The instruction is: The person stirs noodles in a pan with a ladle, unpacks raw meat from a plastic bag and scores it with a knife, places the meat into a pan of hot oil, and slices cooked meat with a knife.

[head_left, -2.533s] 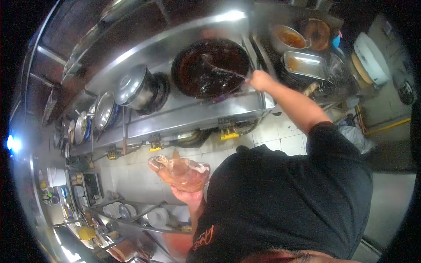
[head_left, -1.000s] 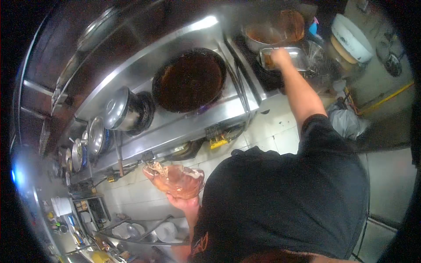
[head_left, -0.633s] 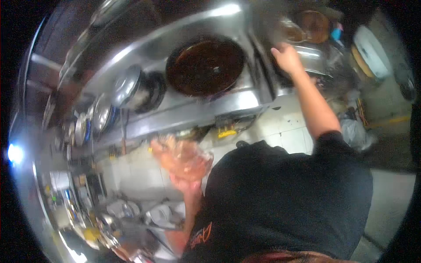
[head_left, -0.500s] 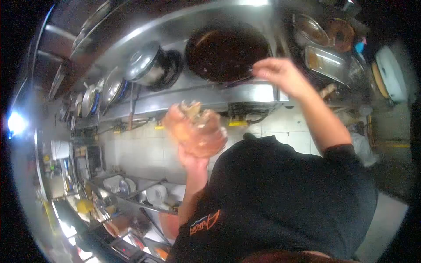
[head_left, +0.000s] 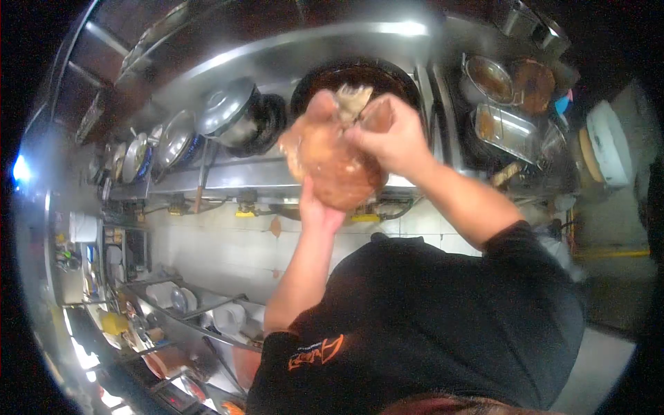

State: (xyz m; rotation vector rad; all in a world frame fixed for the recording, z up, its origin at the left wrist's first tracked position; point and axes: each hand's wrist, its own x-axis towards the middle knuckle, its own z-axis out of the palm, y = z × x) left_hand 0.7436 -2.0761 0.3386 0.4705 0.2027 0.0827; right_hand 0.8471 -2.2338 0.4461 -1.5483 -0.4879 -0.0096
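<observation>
A large, rounded, reddish-brown piece of food (head_left: 339,166), possibly cooked meat, is held up before the stove; blur hides its exact kind. Pale ragged bits (head_left: 354,99) stick up from its far end. My left hand (head_left: 320,211) supports it from below and at the near side, with the thumb along its surface. On its upper right edge, my right hand (head_left: 401,142) is closed, thumb and fingers pinching at the ragged part. Behind the piece, a wide dark pan (head_left: 394,72) is partly covered by it and my right hand.
A lidded metal pot (head_left: 228,107) stands left of the pan. Several metal pans (head_left: 176,138) line the far left counter. To the right are a rectangular metal tray (head_left: 505,131), a round strainer-like pan (head_left: 487,77) and a white basin (head_left: 614,142). Shelves with containers (head_left: 228,318) stand lower left.
My left hand has raised the brown piece away from my body and to the right, in front of the pan. My right hand has come from the pan's edge onto the piece.
</observation>
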